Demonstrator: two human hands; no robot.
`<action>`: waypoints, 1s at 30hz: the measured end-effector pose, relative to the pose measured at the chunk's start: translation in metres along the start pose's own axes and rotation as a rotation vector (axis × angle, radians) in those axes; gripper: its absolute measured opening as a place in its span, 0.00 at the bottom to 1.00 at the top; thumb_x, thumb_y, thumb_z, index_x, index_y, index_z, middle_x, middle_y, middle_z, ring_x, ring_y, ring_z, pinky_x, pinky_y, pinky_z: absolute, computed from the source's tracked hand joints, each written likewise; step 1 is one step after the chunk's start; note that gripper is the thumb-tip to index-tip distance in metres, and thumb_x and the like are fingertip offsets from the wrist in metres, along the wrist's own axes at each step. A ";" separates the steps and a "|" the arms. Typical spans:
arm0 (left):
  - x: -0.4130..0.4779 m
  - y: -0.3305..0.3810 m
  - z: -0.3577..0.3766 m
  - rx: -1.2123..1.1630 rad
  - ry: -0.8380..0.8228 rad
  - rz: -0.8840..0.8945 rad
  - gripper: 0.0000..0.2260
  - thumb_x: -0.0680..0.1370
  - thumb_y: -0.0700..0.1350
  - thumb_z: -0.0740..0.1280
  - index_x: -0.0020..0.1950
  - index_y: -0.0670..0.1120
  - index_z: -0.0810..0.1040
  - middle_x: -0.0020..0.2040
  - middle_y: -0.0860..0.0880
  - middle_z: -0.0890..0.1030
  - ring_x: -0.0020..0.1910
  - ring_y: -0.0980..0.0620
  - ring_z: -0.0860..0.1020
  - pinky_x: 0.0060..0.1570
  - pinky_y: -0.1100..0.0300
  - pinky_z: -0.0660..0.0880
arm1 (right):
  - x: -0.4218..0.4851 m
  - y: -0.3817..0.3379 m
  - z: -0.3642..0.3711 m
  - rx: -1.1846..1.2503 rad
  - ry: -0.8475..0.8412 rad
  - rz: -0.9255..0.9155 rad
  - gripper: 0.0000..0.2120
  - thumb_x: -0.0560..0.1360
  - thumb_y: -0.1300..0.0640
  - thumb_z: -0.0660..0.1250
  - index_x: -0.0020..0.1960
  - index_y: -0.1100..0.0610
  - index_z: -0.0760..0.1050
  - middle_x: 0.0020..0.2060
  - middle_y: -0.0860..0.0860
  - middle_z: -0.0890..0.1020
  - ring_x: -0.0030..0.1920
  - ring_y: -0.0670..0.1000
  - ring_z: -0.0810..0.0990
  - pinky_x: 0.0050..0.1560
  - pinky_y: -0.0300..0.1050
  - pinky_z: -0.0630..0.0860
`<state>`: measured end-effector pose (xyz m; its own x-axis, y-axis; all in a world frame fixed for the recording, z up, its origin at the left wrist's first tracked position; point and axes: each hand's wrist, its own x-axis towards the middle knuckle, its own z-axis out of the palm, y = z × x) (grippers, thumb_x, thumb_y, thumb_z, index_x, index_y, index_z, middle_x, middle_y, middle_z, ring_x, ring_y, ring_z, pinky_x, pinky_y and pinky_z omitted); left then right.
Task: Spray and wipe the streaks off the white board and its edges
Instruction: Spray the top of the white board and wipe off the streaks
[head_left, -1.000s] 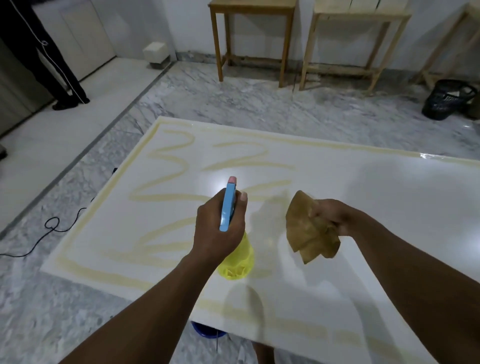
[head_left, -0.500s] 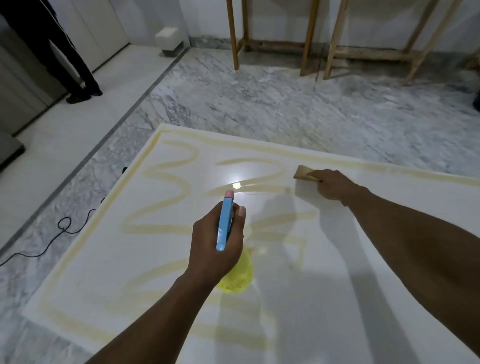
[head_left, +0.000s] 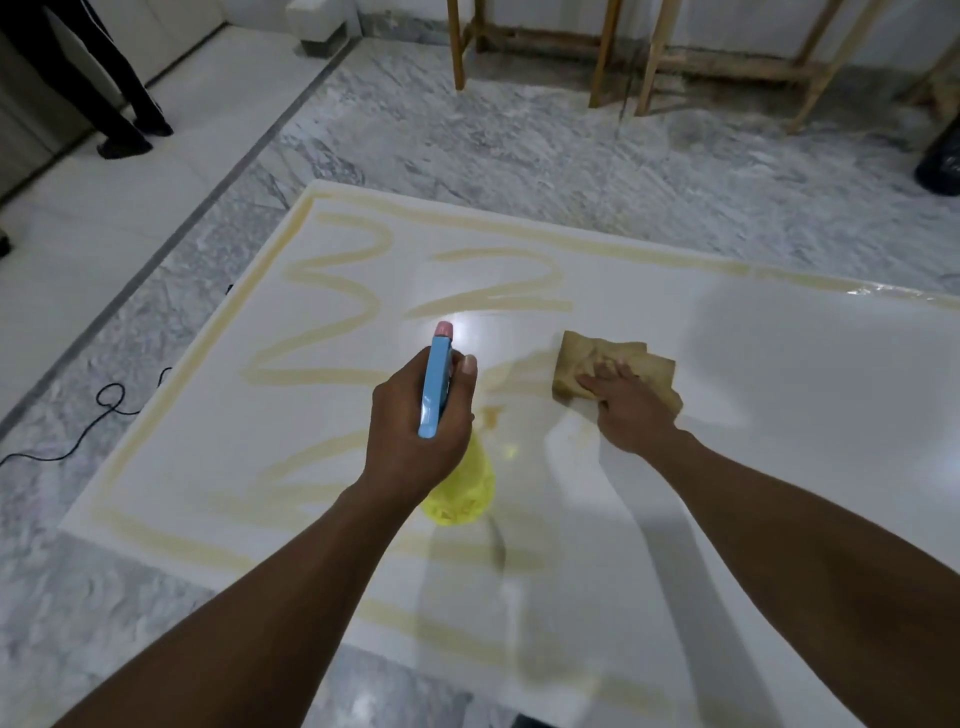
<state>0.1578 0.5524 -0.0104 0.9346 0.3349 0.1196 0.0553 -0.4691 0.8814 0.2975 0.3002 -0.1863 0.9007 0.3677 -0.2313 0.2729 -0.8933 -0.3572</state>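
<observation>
Right hand (head_left: 631, 410) slid one cloth (head_left: 587, 358) nearer; left hand (head_left: 415, 436) grips one spray bottle (head_left: 462, 493).

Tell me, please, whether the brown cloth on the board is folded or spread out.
Folded: the brown cloth shows overlapping layers with stepped edges, pressed flat on the white board under the right hand.

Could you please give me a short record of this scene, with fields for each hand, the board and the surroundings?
left hand: grips the bottle above the board, nozzle pointing away
right hand: presses a brown cloth flat on the board
board: white, glossy; right part mostly free of marks
streaks: yellowish loops on the left part, bands along the edges
surroundings: black cable on the marble floor, wooden table legs at the back, a person standing far left
</observation>
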 end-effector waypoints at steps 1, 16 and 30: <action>-0.009 0.000 -0.005 0.002 -0.005 0.007 0.16 0.85 0.53 0.66 0.46 0.41 0.76 0.39 0.38 0.80 0.36 0.35 0.82 0.39 0.39 0.81 | -0.015 -0.007 0.007 -0.001 0.001 0.006 0.27 0.79 0.64 0.54 0.76 0.48 0.65 0.79 0.52 0.60 0.80 0.57 0.51 0.78 0.60 0.50; -0.175 -0.029 -0.112 0.042 -0.024 0.055 0.21 0.82 0.60 0.63 0.46 0.42 0.77 0.39 0.37 0.82 0.35 0.36 0.83 0.40 0.36 0.80 | -0.237 -0.126 0.107 -0.041 0.037 0.039 0.30 0.78 0.65 0.56 0.77 0.46 0.62 0.80 0.49 0.58 0.80 0.56 0.50 0.76 0.60 0.49; -0.165 -0.011 -0.116 0.044 -0.073 0.083 0.20 0.83 0.59 0.63 0.45 0.44 0.77 0.39 0.39 0.83 0.35 0.38 0.84 0.41 0.37 0.80 | -0.232 -0.129 0.007 1.139 -0.098 0.443 0.09 0.77 0.57 0.64 0.45 0.60 0.80 0.42 0.58 0.81 0.42 0.56 0.80 0.42 0.48 0.75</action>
<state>-0.0377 0.5968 0.0135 0.9595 0.2342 0.1564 -0.0093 -0.5286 0.8488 0.0512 0.3318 -0.0925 0.7981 0.1515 -0.5831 -0.5458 -0.2279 -0.8063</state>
